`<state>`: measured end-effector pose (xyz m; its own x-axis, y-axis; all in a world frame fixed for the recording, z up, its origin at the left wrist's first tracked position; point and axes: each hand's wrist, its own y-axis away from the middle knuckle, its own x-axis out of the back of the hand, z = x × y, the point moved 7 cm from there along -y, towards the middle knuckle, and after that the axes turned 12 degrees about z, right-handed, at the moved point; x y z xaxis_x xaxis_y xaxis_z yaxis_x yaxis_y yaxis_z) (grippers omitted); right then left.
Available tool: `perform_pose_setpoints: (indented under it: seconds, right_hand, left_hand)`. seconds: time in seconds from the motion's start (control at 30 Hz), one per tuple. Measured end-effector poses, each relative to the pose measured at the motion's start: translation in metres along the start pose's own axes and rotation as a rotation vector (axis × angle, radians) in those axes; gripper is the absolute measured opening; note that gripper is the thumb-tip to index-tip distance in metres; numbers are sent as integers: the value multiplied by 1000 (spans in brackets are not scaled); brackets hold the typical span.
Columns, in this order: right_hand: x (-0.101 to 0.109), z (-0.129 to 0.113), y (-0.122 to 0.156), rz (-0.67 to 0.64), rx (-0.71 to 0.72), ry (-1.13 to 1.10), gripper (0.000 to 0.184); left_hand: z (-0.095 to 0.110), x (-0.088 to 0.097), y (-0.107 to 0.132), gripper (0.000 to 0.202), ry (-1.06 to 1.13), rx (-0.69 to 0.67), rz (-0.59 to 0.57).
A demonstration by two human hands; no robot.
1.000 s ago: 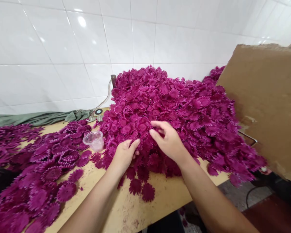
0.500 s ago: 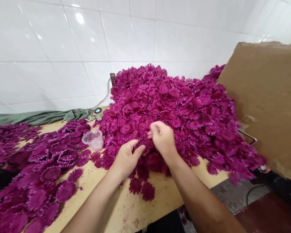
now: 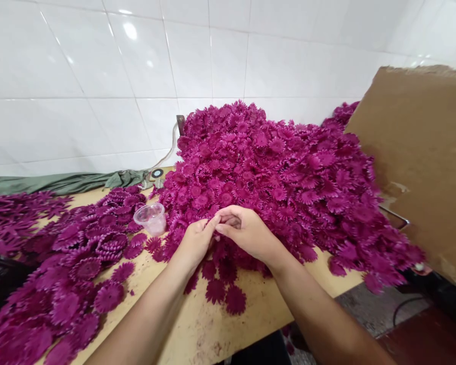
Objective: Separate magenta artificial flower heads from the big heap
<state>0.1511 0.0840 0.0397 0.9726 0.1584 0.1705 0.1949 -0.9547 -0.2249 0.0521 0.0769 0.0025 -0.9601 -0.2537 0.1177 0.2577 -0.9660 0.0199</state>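
Observation:
My left hand (image 3: 195, 242) and my right hand (image 3: 243, 229) meet at the fingertips over the front of a big heap of magenta artificial flower heads (image 3: 273, 167). Thumb and fingers of each are pinched together; whatever lies between them is hidden. Just below my hands, a few darker flower heads (image 3: 235, 299) spill onto the tan tabletop (image 3: 197, 329). To the left of my left hand stands a small clear plastic cup (image 3: 152, 219) with whitish contents.
Layered magenta flower pieces (image 3: 66, 279) cover the left side. A green cloth (image 3: 79, 183) lies along the white tiled wall (image 3: 110, 121), near a small box with a round dial (image 3: 157, 173). A cardboard sheet (image 3: 418, 152) leans at the right. A dark object (image 3: 3, 279) sits far left.
My right hand has moved left and down, and its fingertips now meet those of my left hand. The whole view has shifted slightly.

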Motion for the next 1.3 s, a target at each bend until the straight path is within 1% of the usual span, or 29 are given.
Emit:
perform_pose_setpoints:
  seconds: [0.07,0.13,0.2,0.3,0.37,0.47,0.5,0.53,0.57,0.63,0.7,0.73,0.8,0.87,0.93,0.97,1.1,1.17,1.23,1.3]
  right_hand:
    - [1,6,-1,14,-44,-11,8]
    - [6,9,-1,56,-34,76,5]
    - [12,7,-1,149,12,179,8]
    - [26,3,-5,323,79,238,9]
    - [44,1,-13,477,131,260,9]
    - [82,3,-25,725,157,302,10]
    - [92,4,-29,761,162,326,10]
    - [98,4,-32,767,183,358,9]
    - [100,3,-33,749,220,391,8]
    - [92,-6,-28,669,337,452,16]
    - [74,-16,-16,566,437,473,20]
    - [63,-20,-10,505,458,464,19]
    - [40,-25,2,371,439,418,16]
    - [21,-25,9,236,374,357,17]
    - [8,-20,11,133,295,304,18]
    - [5,-16,11,101,252,273,18]
    - [2,-2,7,34,68,70,15]
    - [2,3,6,19,-10,31,11]
    - [4,6,6,60,-46,100,8]
    - [8,4,6,163,-6,229,8]
  left_hand:
    - [3,-1,3,54,-30,-21,-30]
    - [7,-3,8,53,-58,-71,-67]
    - [12,-5,12,45,-87,-125,-85]
    - [19,-5,19,33,-126,-172,-60]
    - [23,-4,24,30,-122,-171,-61]
    - [21,-1,28,30,-87,-117,-92]
    - [19,1,28,30,-74,-91,-89]
    - [17,4,27,31,-59,-68,-76]
    - [15,7,25,32,-41,-54,-59]
    - [13,10,22,32,-7,-47,-44]
    - [13,9,19,32,2,-65,-50]
    - [14,8,17,32,-2,-79,-44]
    - [14,7,14,34,-3,-97,-14]
    - [12,6,10,35,25,-90,17]
    - [8,3,8,36,68,-63,22]
    - [6,2,7,37,84,-50,18]
    - [1,0,6,44,64,-27,-9]
    - [0,-2,8,49,19,-4,-42]
    - [3,-4,11,50,-8,-22,-89]
    - [10,-6,14,43,-29,-88,-115]
